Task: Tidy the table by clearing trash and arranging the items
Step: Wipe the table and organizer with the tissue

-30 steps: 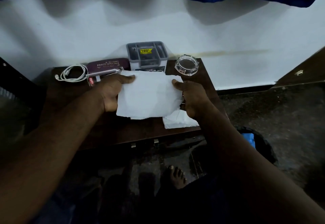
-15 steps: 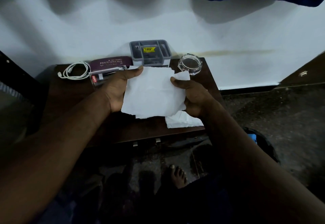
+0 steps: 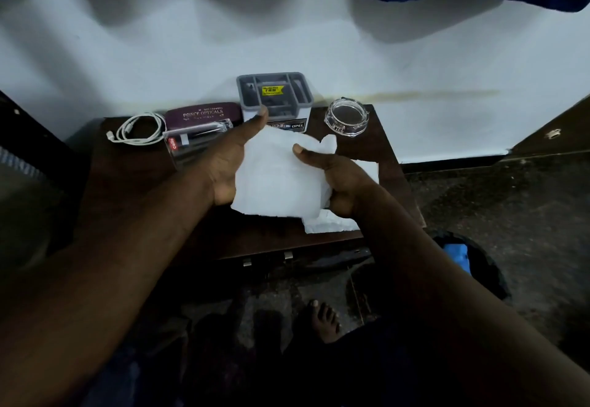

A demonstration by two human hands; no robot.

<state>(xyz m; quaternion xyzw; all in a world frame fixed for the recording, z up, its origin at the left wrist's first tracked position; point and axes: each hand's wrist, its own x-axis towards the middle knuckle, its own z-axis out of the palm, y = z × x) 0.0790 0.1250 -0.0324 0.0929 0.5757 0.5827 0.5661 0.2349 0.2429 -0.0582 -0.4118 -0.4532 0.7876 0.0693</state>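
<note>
A crumpled white sheet of paper is held up over the dark wooden table. My left hand grips its left edge with the thumb along the top. My right hand grips its right edge, thumb pressed on the front. A second white paper lies on the table under my right hand, partly hidden.
At the table's back stand a grey organiser box, a maroon spectacle case, a clear pen pack, a coiled white cable and a glass ashtray. A dark bin sits on the floor at right, beside my bare foot.
Both hands have drawn closer together, bunching the sheet so it looks narrower and more crumpled. The sheet has risen slightly toward the organiser box.
</note>
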